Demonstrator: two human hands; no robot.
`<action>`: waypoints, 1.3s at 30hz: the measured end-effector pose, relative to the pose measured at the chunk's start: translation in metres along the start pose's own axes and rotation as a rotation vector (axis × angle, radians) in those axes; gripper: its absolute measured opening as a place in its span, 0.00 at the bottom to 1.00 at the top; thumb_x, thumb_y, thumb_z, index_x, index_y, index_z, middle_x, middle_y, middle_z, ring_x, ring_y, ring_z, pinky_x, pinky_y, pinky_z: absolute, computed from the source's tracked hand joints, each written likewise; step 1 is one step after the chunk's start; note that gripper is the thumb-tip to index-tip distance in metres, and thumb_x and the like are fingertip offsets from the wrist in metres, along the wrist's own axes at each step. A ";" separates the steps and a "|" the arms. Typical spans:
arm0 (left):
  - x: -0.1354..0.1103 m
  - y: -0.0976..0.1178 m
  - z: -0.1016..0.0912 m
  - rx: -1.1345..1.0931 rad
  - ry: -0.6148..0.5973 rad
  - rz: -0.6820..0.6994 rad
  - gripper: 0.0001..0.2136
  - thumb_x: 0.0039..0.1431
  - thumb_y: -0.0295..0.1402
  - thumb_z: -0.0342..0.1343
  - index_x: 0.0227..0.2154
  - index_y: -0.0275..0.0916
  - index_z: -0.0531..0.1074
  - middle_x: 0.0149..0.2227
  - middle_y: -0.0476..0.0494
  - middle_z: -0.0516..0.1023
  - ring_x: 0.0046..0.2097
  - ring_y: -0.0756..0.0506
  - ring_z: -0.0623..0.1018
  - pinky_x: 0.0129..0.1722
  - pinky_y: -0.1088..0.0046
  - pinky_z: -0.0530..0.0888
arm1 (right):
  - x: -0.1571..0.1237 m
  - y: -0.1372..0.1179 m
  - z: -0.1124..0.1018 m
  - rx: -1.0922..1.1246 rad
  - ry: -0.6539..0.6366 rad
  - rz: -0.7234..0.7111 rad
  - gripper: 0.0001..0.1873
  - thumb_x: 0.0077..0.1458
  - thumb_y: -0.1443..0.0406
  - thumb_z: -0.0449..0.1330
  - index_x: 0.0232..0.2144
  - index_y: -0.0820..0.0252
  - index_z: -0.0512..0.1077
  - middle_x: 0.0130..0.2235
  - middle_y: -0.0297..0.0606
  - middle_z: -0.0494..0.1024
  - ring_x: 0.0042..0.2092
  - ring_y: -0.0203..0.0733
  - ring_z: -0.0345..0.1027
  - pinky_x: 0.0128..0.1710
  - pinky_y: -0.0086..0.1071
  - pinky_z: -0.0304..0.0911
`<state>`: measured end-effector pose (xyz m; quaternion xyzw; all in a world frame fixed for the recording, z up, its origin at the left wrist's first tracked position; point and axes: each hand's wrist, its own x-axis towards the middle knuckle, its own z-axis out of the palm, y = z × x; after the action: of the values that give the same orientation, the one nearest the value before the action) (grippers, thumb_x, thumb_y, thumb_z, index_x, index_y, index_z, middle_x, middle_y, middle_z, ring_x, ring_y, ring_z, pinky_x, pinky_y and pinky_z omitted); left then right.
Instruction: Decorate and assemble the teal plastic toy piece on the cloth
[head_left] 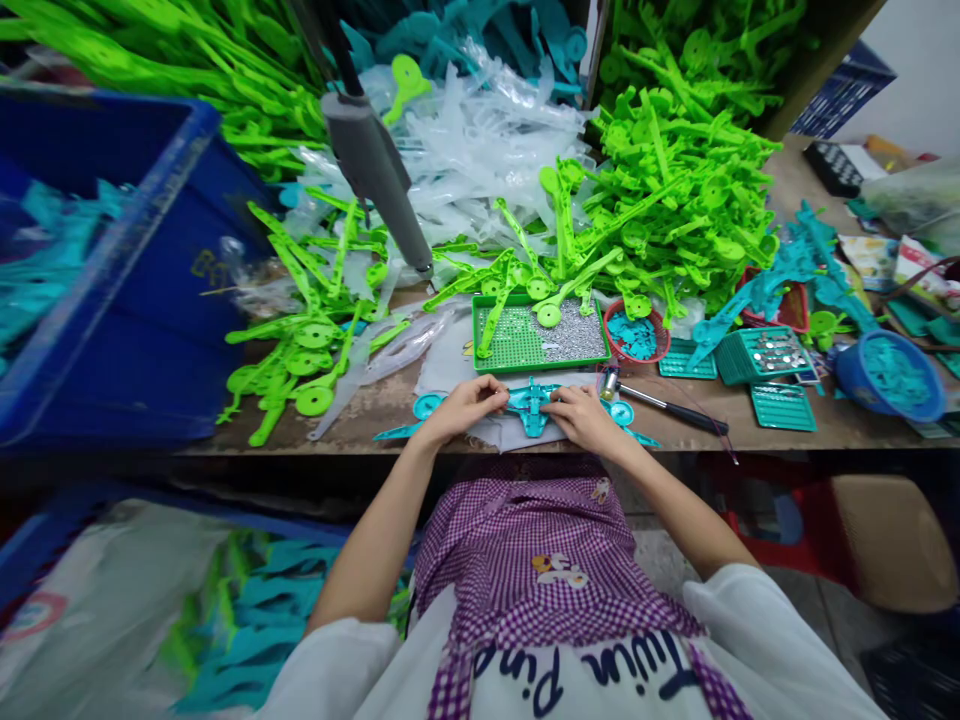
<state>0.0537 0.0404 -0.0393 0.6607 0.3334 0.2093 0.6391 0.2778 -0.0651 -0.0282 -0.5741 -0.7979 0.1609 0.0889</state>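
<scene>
Along the front edge of the table point(840, 422) there's one turquoise piece point(535, 412), long axis running left to right, tips poking out either side. The left hand point(466, 405) and right hand point(583, 415) are apart, each pinching it near the middle. Nearby: one hammer point(660, 402), one red basket point(664, 345).

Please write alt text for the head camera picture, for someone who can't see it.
A person's left hand and right hand hold a turquoise plastic part over a brown workbench. Beyond lie a green perforated plastic tray and a heap of lime plastic pieces; a black-handled hammer lies to the right.
</scene>
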 end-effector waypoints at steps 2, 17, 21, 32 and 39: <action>0.001 -0.001 0.002 0.025 0.021 0.001 0.13 0.51 0.45 0.59 0.28 0.40 0.69 0.29 0.48 0.74 0.29 0.48 0.74 0.33 0.70 0.73 | 0.002 0.001 -0.002 0.021 -0.021 0.005 0.14 0.64 0.67 0.53 0.48 0.55 0.76 0.46 0.43 0.75 0.47 0.45 0.64 0.46 0.39 0.48; -0.003 0.000 0.015 0.082 0.184 0.074 0.15 0.51 0.47 0.59 0.26 0.39 0.68 0.29 0.47 0.75 0.29 0.48 0.74 0.33 0.71 0.73 | 0.008 -0.001 -0.008 0.117 -0.059 0.084 0.13 0.62 0.69 0.54 0.45 0.56 0.77 0.44 0.40 0.76 0.47 0.45 0.64 0.45 0.38 0.50; -0.002 0.000 0.016 0.133 0.215 0.053 0.14 0.51 0.47 0.59 0.27 0.39 0.70 0.31 0.46 0.75 0.30 0.48 0.74 0.31 0.71 0.74 | 0.011 -0.001 -0.011 0.131 -0.073 0.100 0.12 0.63 0.67 0.54 0.44 0.56 0.77 0.44 0.40 0.75 0.47 0.44 0.64 0.44 0.37 0.50; -0.001 -0.009 0.015 0.048 0.160 0.049 0.17 0.42 0.40 0.67 0.31 0.40 0.68 0.32 0.49 0.75 0.35 0.46 0.79 0.37 0.67 0.78 | 0.012 -0.008 -0.008 0.179 -0.037 0.225 0.10 0.63 0.64 0.56 0.41 0.56 0.78 0.43 0.40 0.76 0.48 0.45 0.66 0.44 0.37 0.49; -0.001 -0.008 0.016 0.092 0.135 0.072 0.11 0.46 0.39 0.63 0.30 0.39 0.72 0.34 0.46 0.75 0.36 0.46 0.77 0.39 0.65 0.78 | 0.014 -0.005 -0.010 0.163 -0.049 0.181 0.10 0.63 0.66 0.56 0.39 0.56 0.78 0.42 0.39 0.78 0.48 0.45 0.66 0.45 0.38 0.48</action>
<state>0.0629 0.0285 -0.0488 0.6854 0.3611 0.2608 0.5760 0.2725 -0.0513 -0.0174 -0.6304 -0.7291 0.2466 0.1009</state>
